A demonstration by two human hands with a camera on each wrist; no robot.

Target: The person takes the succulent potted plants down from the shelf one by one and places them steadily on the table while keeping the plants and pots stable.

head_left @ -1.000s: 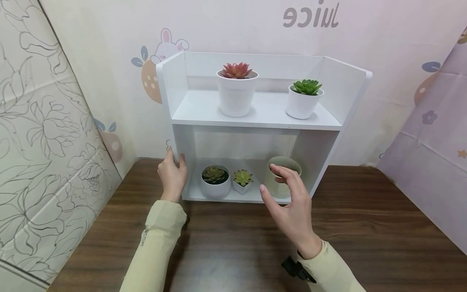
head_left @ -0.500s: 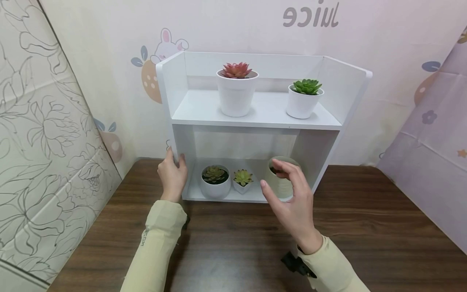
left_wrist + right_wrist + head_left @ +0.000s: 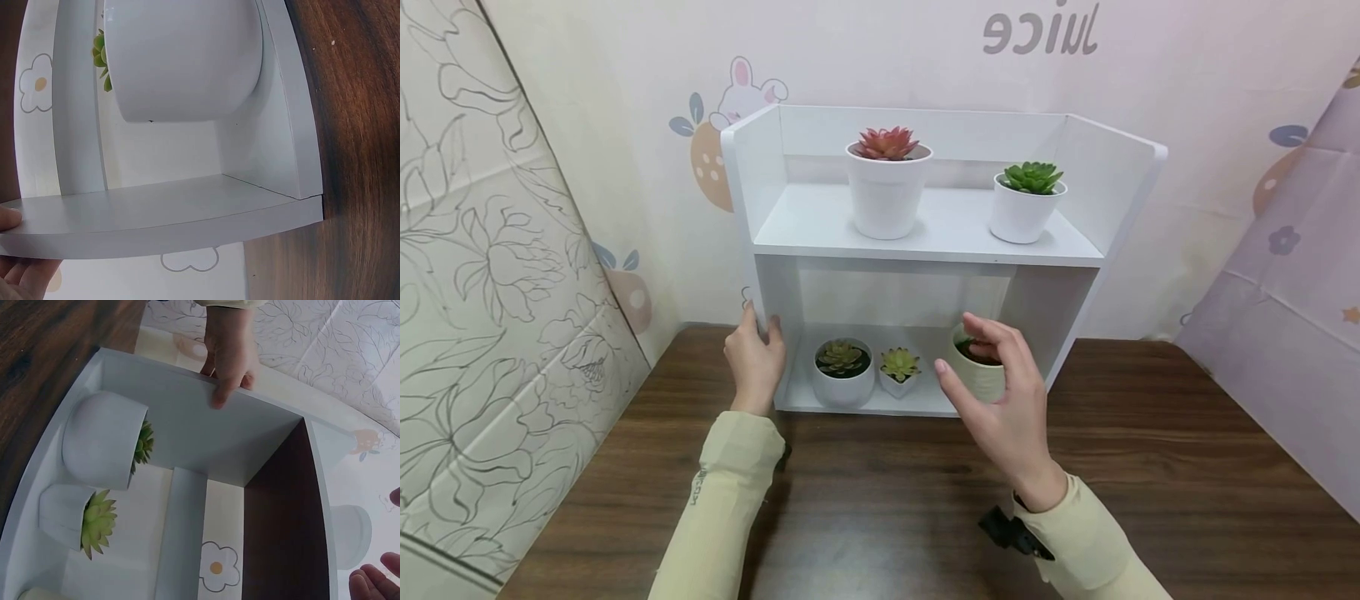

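Observation:
My left hand grips the left side panel of a white two-tier shelf. In the right wrist view, its thumb lies on the panel's inner face. My right hand holds nothing, thumb and fingers spread apart in a loose curve. In the head view it overlaps a pale green pot with dark filling at the lower right. Beside that pot sit a small white pot with a yellow-green succulent and a rounder white pot with a dull green succulent.
On the upper tier stand a tall white pot with a red succulent and a smaller white pot with a bright green one. The shelf rests on a dark wooden table, against a patterned wall covering.
My right hand has shifted slightly up and to the right in front of the pale green pot, uncovering more of its left part. The left hand and the plants have stayed put.

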